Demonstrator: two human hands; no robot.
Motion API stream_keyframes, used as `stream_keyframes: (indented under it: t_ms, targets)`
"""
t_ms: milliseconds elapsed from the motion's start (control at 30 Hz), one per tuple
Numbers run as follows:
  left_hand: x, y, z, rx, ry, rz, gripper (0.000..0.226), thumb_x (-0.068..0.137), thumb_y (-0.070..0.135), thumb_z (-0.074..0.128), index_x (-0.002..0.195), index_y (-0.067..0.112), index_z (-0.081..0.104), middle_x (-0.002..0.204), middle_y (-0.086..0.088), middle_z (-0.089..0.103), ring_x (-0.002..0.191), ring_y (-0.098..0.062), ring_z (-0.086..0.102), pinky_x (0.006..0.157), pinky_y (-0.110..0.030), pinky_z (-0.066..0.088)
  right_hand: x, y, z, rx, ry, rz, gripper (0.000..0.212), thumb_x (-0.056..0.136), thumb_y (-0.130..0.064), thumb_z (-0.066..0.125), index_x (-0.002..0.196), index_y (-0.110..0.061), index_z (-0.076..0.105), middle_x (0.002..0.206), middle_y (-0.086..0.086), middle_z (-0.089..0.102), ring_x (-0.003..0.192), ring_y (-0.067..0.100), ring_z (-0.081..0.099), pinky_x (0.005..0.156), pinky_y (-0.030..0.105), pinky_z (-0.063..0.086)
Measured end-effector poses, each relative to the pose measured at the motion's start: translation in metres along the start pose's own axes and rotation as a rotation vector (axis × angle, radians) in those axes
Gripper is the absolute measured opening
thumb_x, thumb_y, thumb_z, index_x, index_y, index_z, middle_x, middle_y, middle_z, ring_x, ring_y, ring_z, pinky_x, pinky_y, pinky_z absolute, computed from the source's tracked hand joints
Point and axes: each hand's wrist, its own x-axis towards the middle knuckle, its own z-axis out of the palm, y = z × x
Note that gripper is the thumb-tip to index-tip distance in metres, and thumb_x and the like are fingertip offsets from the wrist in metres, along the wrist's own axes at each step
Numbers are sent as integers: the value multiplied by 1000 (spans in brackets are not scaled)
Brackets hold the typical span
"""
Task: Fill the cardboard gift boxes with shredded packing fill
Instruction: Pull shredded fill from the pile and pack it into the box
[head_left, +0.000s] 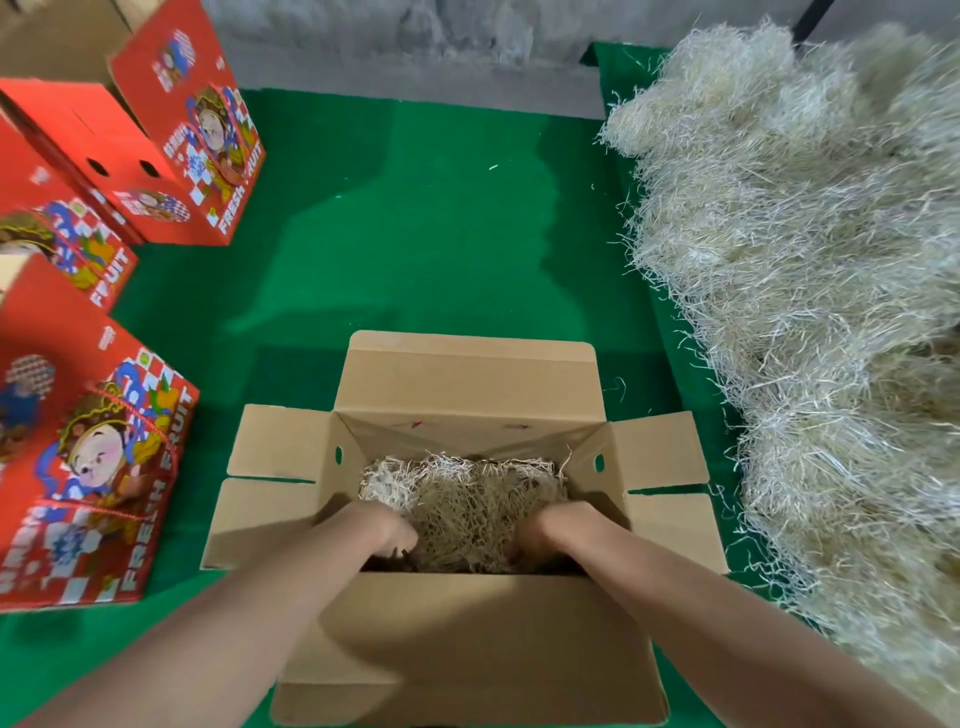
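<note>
Head camera: low in the centre of the frame, the open brown cardboard box (467, 649) sits on the green felt mat (441, 234), with pale shredded packing fill (467, 499) bedded inside. The left hand (387, 530) and right hand (545, 530) are both down in it, fingers buried, so whether they grip or press I cannot tell. A huge heap of pale shredded fill (805, 260) fills the right side, and red printed fruit boxes (192, 145) stand at the left.

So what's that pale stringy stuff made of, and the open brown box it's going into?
The fill looks like wood wool or shredded paper: thin, matte, straw-coloured strands in a tangle. I cannot tell which of the two it is. The open box looks like plain corrugated cardboard, matte brown, with creased flaps and punched holes.
</note>
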Motion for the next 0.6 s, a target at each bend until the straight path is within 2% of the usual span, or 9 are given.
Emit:
stream_keyframes:
  t_ms: [67, 133, 200, 233, 300, 333, 433, 500, 600]
  targets:
    - [-1, 4, 1, 53, 30, 14, 31, 99, 6, 26, 79, -1, 49, 66, -2, 30, 57, -15, 30, 51, -21, 28, -1, 1, 1, 5, 49, -19, 40, 97, -30, 44, 135, -15, 49, 137, 7, 50, 121, 28, 50, 102, 42, 40]
    - [-1, 3, -1, 34, 150, 20, 30, 96, 2, 33, 68, 4, 44, 66, -2, 36, 53, -13, 32, 46, -21, 27, -7, 0, -4, 31, 225, -15, 43, 95, -18, 51, 136, -11, 46, 134, 12, 51, 119, 30, 50, 99, 40, 42]
    - [-4, 1, -7, 32, 334, -1, 16, 90, -2, 41, 91, -2, 57, 86, -7, 55, 71, -19, 53, 54, -24, 43, -12, 0, -8, 12, 404, 19, 53, 89, -1, 54, 139, -5, 38, 137, 20, 44, 127, 36, 40, 103, 44, 37]
    - [-2, 0, -7, -5, 410, -9, 29, 87, -5, 43, 113, -2, 56, 110, -12, 57, 93, -24, 58, 72, -27, 51, -14, 1, -9, 2, 428, 25, 57, 88, 3, 53, 141, -6, 35, 140, 22, 37, 131, 38, 33, 107, 46, 33]
    - [1, -3, -7, -67, 432, -12, 62, 85, -11, 41, 144, 4, 28, 150, -17, 25, 134, -31, 33, 108, -35, 35, -15, 3, -11, 35, 369, 28, 62, 91, 3, 46, 147, -15, 25, 149, 21, 23, 136, 38, 24, 109, 46, 27]
    - [0, -5, -7, -74, 394, -13, 72, 85, -11, 40, 149, 8, 12, 155, -15, 7, 141, -31, 18, 113, -37, 25, -14, 3, -13, 56, 321, 20, 65, 93, 1, 44, 148, -20, 19, 152, 19, 16, 137, 36, 24, 108, 46, 28]
    - [1, -8, -4, -61, 211, -46, 82, 85, -11, 38, 148, 12, -9, 155, -11, -14, 143, -32, 4, 114, -39, 21, -8, 7, -13, 76, 244, 31, 74, 92, -10, 49, 150, -27, 7, 155, 15, 11, 136, 32, 29, 105, 42, 34]
    - [3, -7, -2, -76, 242, -42, 82, 84, -12, 38, 149, 16, -2, 156, -10, -6, 142, -32, 11, 113, -40, 23, -6, 10, -10, 121, 223, 54, 76, 91, -15, 51, 149, -30, 5, 155, 14, 11, 133, 32, 34, 103, 40, 35]
    - [-3, -7, -5, -116, 426, 9, 72, 86, -6, 41, 148, 23, 19, 155, -7, 16, 138, -28, 27, 109, -35, 32, -8, 10, -9, 201, 347, 8, 56, 92, -9, 46, 143, -28, 32, 147, 14, 32, 107, 27, 54, 85, 37, 46]
